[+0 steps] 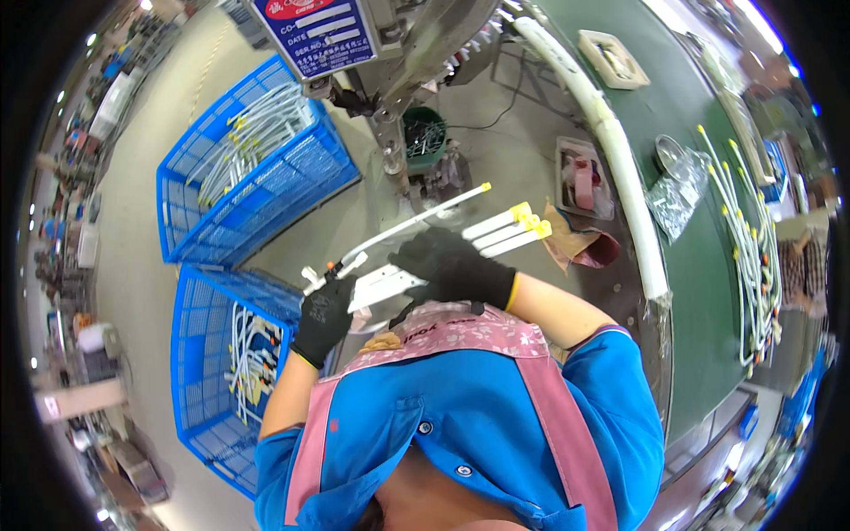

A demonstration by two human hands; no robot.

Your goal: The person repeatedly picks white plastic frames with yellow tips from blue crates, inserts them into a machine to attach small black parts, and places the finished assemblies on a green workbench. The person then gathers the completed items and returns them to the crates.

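White and slim, the tube (pixel 416 219) slants near the middle of the view, its yellow tip toward one o'clock and its fitting toward eight. The left hand (pixel 326 320), black-gloved, has its fingers clamped near the fitting. The right hand (pixel 456 267), gloved alike, lies across thicker white tubes (pixel 500 234) with yellow ends; its fingers bend over them, but whether they grip cannot be told.

At twelve o'clock, a green bucket (pixel 428 163) holds small metallic-looking pieces. A blue crate (pixel 282 196) at ten holds many pale, yellow-tipped tubes; the blue crate adjoining it (pixel 189 354), at eight, holds tubes with dark and orange fittings. At two, a pale bin (pixel 606 209) contains a pink object. On the green bench (pixel 699 341), a beige tray (pixel 631 84) between one and two o'clock carries whitish pieces, and more tubes (pixel 748 257) lie at three.
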